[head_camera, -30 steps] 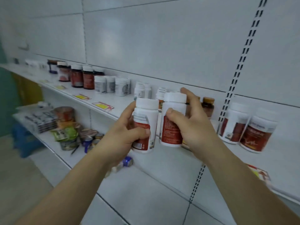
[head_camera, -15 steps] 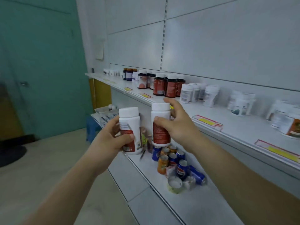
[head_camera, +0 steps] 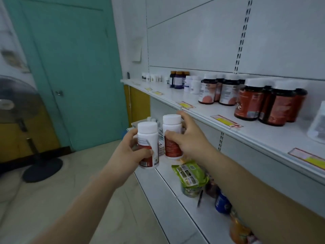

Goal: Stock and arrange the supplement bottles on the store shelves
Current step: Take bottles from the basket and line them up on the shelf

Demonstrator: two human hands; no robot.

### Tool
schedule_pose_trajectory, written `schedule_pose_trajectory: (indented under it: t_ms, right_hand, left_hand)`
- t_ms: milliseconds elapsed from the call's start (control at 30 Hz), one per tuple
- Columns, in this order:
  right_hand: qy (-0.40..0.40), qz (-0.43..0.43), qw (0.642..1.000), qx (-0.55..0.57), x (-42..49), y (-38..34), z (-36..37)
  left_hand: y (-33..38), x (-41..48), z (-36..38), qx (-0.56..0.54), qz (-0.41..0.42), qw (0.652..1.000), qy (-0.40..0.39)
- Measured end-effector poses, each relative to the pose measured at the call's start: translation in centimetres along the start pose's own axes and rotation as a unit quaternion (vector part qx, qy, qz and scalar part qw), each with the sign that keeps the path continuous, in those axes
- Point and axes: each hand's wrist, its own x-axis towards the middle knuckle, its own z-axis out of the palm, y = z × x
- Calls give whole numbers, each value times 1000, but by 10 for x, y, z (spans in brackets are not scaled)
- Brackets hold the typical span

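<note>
Head view: at the far left a standing fan [head_camera: 15, 106] is blurred and cut off by the picture's edge, in front of a teal door [head_camera: 73, 67].

Toward the middle, the left grip [head_camera: 130, 154], a bare hand, is wrapped round a white bottle [head_camera: 148, 138], thumb across the front and fingers behind. This bottle stands upright in the air, white cap on top, long axis close to vertical. The hand covers the left half of its red label, and the print on it is too blurred to read.

Just beside it, the right grip [head_camera: 190, 138] clasps a second white bottle [head_camera: 172, 136], thumb on the front and forefinger raised behind the cap. It is also upright, cap up, with a red label whose small lines of print cannot be read. Both bottles are held off the shelves, below the front edge of the upper shelf [head_camera: 207, 113] and above the near end of the lower shelf [head_camera: 175, 217].

To the right, dark bottles [head_camera: 251, 101] with white caps stand on the upper shelf; one shows a large white letter like an "e". Yellow and red price tags [head_camera: 226, 121] on the shelf edge are illegible. Under the right forearm, a green packet [head_camera: 190, 173] and a blue can [head_camera: 222, 203] are partly hidden.
</note>
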Motion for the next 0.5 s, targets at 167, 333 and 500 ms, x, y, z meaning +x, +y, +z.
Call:
schedule_pose_trajectory:
  t_ms: [167,333,500]
  right_hand:
    - [-45,18,999,24,93,25,46]
    - [-52,17,998,-11,188,40,103]
    - [-31,20,999,-27,276,52,161]
  left_hand:
    - [-23,86,-49,-1,-32,999,28]
    - [-55,178,-110,16,-54,998,36]
    - [-93,276,-176,29,-58,998,11]
